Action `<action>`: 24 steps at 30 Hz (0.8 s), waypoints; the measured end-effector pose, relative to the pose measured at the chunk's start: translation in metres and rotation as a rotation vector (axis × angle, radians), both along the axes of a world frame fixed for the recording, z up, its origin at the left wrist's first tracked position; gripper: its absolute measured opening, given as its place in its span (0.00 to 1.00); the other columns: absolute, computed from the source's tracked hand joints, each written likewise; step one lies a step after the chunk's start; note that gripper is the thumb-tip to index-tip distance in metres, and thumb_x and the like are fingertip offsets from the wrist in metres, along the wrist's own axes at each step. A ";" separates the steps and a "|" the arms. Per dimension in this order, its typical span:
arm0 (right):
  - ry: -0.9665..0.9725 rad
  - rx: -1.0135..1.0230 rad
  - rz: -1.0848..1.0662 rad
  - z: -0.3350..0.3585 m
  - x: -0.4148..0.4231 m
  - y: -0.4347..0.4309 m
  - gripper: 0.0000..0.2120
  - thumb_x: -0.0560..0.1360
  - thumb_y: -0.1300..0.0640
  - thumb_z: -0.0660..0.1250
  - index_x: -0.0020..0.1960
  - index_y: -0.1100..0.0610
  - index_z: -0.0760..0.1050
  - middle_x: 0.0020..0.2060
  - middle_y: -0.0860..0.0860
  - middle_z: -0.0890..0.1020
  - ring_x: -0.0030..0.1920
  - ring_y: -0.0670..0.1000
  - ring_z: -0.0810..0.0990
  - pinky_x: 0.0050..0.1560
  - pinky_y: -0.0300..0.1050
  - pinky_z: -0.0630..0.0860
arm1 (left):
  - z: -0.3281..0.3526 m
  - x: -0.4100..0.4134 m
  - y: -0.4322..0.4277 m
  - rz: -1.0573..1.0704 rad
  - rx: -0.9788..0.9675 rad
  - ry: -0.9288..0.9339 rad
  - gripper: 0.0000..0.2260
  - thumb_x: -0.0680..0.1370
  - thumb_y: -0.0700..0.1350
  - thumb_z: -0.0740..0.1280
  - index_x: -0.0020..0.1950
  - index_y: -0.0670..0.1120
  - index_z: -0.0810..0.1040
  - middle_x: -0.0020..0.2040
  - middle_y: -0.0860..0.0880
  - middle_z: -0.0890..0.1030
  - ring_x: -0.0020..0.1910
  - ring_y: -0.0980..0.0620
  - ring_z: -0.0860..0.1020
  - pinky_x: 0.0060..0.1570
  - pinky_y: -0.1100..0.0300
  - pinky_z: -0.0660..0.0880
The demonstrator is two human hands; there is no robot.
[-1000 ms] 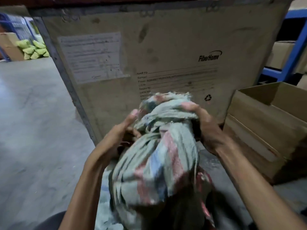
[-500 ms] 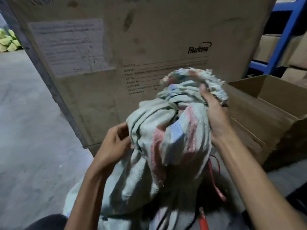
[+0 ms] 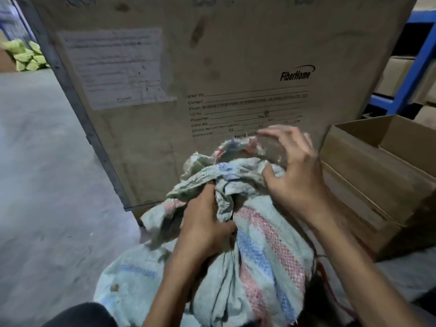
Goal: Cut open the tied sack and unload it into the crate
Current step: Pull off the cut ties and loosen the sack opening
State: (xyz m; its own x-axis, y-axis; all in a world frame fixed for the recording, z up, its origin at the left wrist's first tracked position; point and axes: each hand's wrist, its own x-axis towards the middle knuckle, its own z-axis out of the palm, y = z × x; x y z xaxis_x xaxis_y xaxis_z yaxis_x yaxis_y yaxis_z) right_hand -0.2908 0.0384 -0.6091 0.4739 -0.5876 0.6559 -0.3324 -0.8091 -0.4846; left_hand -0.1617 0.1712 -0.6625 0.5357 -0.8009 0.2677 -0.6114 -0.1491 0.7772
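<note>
A pale woven sack with pink and blue stripes stands on the floor in front of me, its neck bunched and twisted at the top. My left hand is clenched on the gathered neck just below the twist. My right hand sits on the frayed top flap of the sack, fingers spread and blurred, thumb pressed into the cloth. An open cardboard box stands on the floor to the right of the sack. No cutting tool shows in either hand.
A tall FiberHome shipping carton with a metal edge stands right behind the sack. Blue shelving with boxes is at the far right. A red cord lies by the sack's right side. Green bags lie far left on the concrete floor.
The sack has come down lower. My left hand has shifted from the sack's side onto its bunched neck, and my right hand has loosened on the top flap, fingers spreading.
</note>
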 end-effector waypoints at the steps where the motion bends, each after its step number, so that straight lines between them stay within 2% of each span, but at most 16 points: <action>1: 0.055 0.040 0.100 0.002 -0.005 -0.003 0.25 0.70 0.52 0.70 0.67 0.45 0.73 0.58 0.42 0.78 0.59 0.42 0.76 0.60 0.42 0.76 | -0.001 -0.003 0.000 0.010 0.000 -0.059 0.21 0.66 0.45 0.74 0.58 0.49 0.75 0.52 0.52 0.84 0.52 0.51 0.82 0.50 0.51 0.78; 3: 0.211 0.319 0.303 0.001 -0.008 -0.001 0.30 0.69 0.34 0.67 0.70 0.38 0.69 0.56 0.34 0.77 0.56 0.33 0.77 0.52 0.27 0.73 | -0.003 -0.008 -0.002 -0.036 -0.051 -0.128 0.20 0.67 0.43 0.74 0.57 0.48 0.74 0.50 0.50 0.84 0.48 0.49 0.81 0.45 0.53 0.75; 4: 0.295 0.351 0.312 -0.003 -0.006 0.000 0.33 0.68 0.30 0.66 0.70 0.37 0.68 0.56 0.33 0.77 0.55 0.33 0.78 0.51 0.28 0.73 | -0.003 -0.009 -0.003 -0.073 -0.078 -0.142 0.18 0.67 0.42 0.73 0.55 0.48 0.74 0.47 0.51 0.83 0.46 0.49 0.80 0.40 0.54 0.73; 5: 0.335 0.306 0.266 -0.010 -0.004 0.000 0.31 0.68 0.30 0.67 0.69 0.39 0.70 0.56 0.36 0.79 0.54 0.36 0.79 0.52 0.34 0.76 | 0.001 -0.011 -0.002 -0.107 -0.085 -0.155 0.17 0.66 0.41 0.72 0.54 0.48 0.74 0.44 0.52 0.82 0.43 0.50 0.80 0.38 0.55 0.71; 7: 0.257 0.234 0.208 -0.019 0.001 -0.002 0.17 0.73 0.41 0.70 0.58 0.47 0.79 0.49 0.42 0.84 0.48 0.42 0.82 0.50 0.44 0.79 | 0.009 -0.010 -0.002 -0.159 -0.094 -0.160 0.18 0.64 0.39 0.70 0.53 0.47 0.78 0.43 0.53 0.84 0.43 0.53 0.82 0.40 0.54 0.75; 9: 0.110 0.325 0.236 -0.021 0.000 -0.012 0.03 0.76 0.51 0.71 0.47 0.51 0.81 0.39 0.44 0.84 0.40 0.41 0.81 0.42 0.43 0.77 | 0.012 0.003 0.003 -0.147 -0.085 -0.177 0.19 0.64 0.39 0.73 0.54 0.47 0.82 0.46 0.54 0.87 0.47 0.57 0.84 0.47 0.56 0.79; 11: -0.035 0.492 0.233 -0.020 -0.011 -0.031 0.05 0.76 0.59 0.69 0.42 0.51 0.80 0.36 0.43 0.83 0.37 0.40 0.79 0.38 0.40 0.73 | 0.013 0.024 0.014 -0.123 -0.053 -0.196 0.14 0.66 0.39 0.76 0.51 0.46 0.84 0.45 0.55 0.88 0.47 0.62 0.83 0.46 0.61 0.80; 13: -0.138 0.606 0.172 -0.021 -0.019 -0.046 0.04 0.76 0.59 0.69 0.44 0.53 0.82 0.38 0.44 0.84 0.38 0.41 0.78 0.39 0.40 0.72 | 0.011 0.043 0.025 -0.120 -0.008 -0.124 0.08 0.68 0.41 0.76 0.45 0.41 0.82 0.41 0.49 0.87 0.41 0.62 0.80 0.39 0.63 0.75; 15: -0.147 0.677 0.044 -0.031 -0.013 -0.049 0.08 0.77 0.56 0.69 0.53 0.55 0.83 0.47 0.53 0.86 0.44 0.47 0.78 0.45 0.43 0.71 | 0.010 0.052 0.029 -0.118 0.001 -0.112 0.11 0.69 0.42 0.74 0.43 0.37 0.78 0.40 0.41 0.85 0.38 0.59 0.76 0.36 0.58 0.75; 16: -0.178 0.719 -0.009 -0.035 -0.006 -0.048 0.09 0.77 0.56 0.69 0.54 0.56 0.84 0.49 0.56 0.86 0.44 0.49 0.78 0.45 0.43 0.70 | 0.009 0.053 0.029 -0.118 -0.013 -0.129 0.10 0.69 0.42 0.73 0.43 0.36 0.77 0.41 0.38 0.84 0.39 0.57 0.75 0.39 0.53 0.78; 18: -0.267 0.835 0.007 -0.032 -0.001 -0.040 0.07 0.77 0.58 0.68 0.49 0.57 0.85 0.42 0.58 0.86 0.39 0.51 0.79 0.41 0.45 0.71 | 0.010 0.049 0.032 -0.116 -0.050 -0.174 0.05 0.70 0.39 0.69 0.44 0.40 0.79 0.41 0.40 0.84 0.40 0.54 0.76 0.46 0.46 0.80; 20: -0.357 1.016 0.179 -0.024 -0.005 -0.038 0.10 0.78 0.61 0.65 0.46 0.59 0.85 0.43 0.59 0.87 0.38 0.53 0.84 0.41 0.45 0.78 | 0.008 0.048 0.038 -0.080 -0.112 -0.187 0.11 0.69 0.36 0.64 0.47 0.45 0.81 0.41 0.49 0.85 0.41 0.52 0.80 0.44 0.52 0.79; 21: -0.408 1.127 0.331 -0.021 -0.010 -0.036 0.11 0.79 0.61 0.63 0.51 0.59 0.85 0.48 0.61 0.86 0.44 0.54 0.86 0.47 0.47 0.80 | 0.008 0.048 0.042 -0.070 -0.152 -0.125 0.13 0.70 0.36 0.63 0.48 0.48 0.81 0.42 0.50 0.85 0.42 0.52 0.81 0.42 0.57 0.78; 22: -0.469 1.243 0.500 -0.018 -0.015 -0.032 0.14 0.79 0.60 0.61 0.60 0.59 0.82 0.57 0.63 0.84 0.54 0.57 0.84 0.57 0.53 0.79 | 0.010 0.045 0.044 -0.069 -0.180 -0.013 0.13 0.72 0.36 0.62 0.49 0.49 0.80 0.44 0.51 0.85 0.44 0.52 0.82 0.43 0.58 0.77; 23: -0.512 1.335 0.680 -0.014 -0.020 -0.028 0.18 0.80 0.59 0.60 0.68 0.57 0.76 0.65 0.63 0.79 0.64 0.60 0.79 0.66 0.59 0.73 | 0.012 0.040 0.044 -0.078 -0.204 0.126 0.12 0.75 0.37 0.61 0.52 0.49 0.80 0.46 0.51 0.85 0.47 0.52 0.83 0.45 0.59 0.78; 24: -0.533 1.428 0.903 -0.010 -0.020 -0.021 0.21 0.80 0.57 0.59 0.73 0.57 0.71 0.69 0.62 0.75 0.69 0.62 0.75 0.72 0.62 0.66 | 0.016 0.035 0.042 -0.073 -0.223 0.276 0.11 0.78 0.39 0.61 0.54 0.48 0.80 0.48 0.54 0.86 0.51 0.54 0.83 0.46 0.65 0.79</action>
State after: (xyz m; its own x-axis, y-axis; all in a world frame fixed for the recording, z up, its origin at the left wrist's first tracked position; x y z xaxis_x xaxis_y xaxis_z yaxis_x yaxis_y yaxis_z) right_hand -0.3110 0.0171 -0.6194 0.8691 -0.4863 0.0909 0.3510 0.4766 -0.8060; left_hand -0.1271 0.2136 -0.6468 0.5558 -0.7777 0.2936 -0.3770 0.0789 0.9229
